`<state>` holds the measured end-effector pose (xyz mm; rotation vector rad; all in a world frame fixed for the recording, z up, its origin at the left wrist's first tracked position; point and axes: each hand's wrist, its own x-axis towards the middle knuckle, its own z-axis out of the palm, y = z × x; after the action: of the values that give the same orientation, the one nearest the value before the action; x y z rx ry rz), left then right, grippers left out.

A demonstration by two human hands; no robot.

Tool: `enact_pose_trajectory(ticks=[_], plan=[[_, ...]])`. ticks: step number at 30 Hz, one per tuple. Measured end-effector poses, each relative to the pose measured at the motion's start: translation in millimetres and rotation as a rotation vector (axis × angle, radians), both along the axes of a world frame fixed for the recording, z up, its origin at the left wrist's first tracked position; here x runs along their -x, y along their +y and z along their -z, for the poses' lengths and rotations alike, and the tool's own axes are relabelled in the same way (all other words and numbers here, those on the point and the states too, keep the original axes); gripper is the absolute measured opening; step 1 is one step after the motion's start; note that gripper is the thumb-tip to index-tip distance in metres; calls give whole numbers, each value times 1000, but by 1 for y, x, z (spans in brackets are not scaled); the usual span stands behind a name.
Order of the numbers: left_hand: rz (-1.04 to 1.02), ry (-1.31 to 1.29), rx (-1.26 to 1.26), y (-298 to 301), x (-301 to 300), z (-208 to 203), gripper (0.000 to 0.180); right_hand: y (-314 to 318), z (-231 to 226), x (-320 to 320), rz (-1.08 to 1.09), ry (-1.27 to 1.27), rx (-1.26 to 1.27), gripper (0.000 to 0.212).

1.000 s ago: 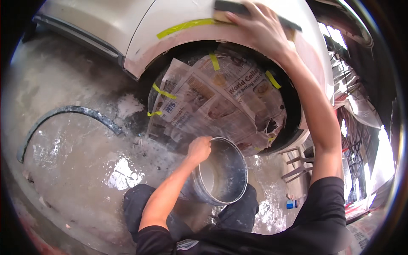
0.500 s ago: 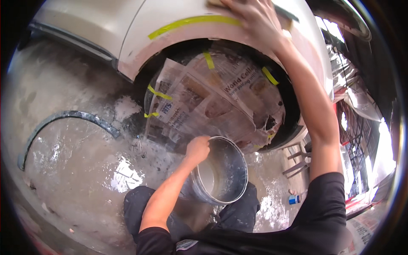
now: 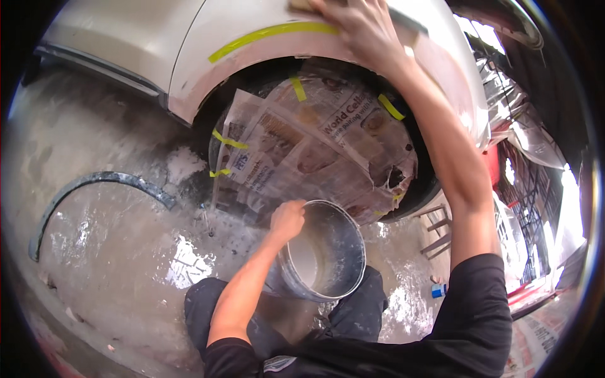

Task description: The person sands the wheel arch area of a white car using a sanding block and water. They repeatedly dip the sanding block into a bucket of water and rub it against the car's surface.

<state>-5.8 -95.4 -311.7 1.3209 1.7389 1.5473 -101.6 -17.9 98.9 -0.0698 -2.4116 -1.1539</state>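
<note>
My left hand (image 3: 288, 220) is closed over the near-left rim of a round metal bucket (image 3: 343, 252), which tilts between my knees with cloudy pale liquid inside. At the top of the view, my right hand (image 3: 368, 31) presses a long flat sanding block (image 3: 411, 24) against the white car fender (image 3: 252, 16); hand and block are blurred, and the fingers partly hide the block. Yellow-green tape (image 3: 271, 38) curves along the fender just left of that hand. Below the arch, sheets of newspaper (image 3: 302, 135) cover the wheel, held by short tape strips.
A dark curved arch trim (image 3: 104, 177) lies on the wet concrete floor (image 3: 120, 246) at left. To the right stand a small stool (image 3: 438, 233) and a blue can (image 3: 439, 290). Crumpled plastic sheeting (image 3: 535, 145) and metal racks fill the far right.
The view has shifted slightly, so the car and wheel appear a little farther left. My right hand and the block stay on the fender; my left hand keeps its hold on the bucket.
</note>
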Motion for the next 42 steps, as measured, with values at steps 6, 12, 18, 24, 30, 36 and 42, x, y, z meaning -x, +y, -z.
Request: enact_pose_trajectory(ticks=[6,12,18,24,30,36,42], plan=[[-8,0,16,-4,5,3,20,-28,-9,-18,-135,-101,-103,59],[-13,6,26,1,3,6,25,32,5,-45,-256,59,-192,74],[-9,-27,7,1,0,-1,26,-15,-27,-35,-98,-15,-22,54],[-53,-1,29,3,10,8,27,45,12,-93,-207,49,-244,63],[13,-16,7,5,-1,7,29,11,-44,-46,1,25,55,52],[-16,2,47,6,5,12,30,33,-14,-117,-149,-29,-266,67],[44,-26,19,10,-8,7,32,88,-53,-79,-58,93,219,52]])
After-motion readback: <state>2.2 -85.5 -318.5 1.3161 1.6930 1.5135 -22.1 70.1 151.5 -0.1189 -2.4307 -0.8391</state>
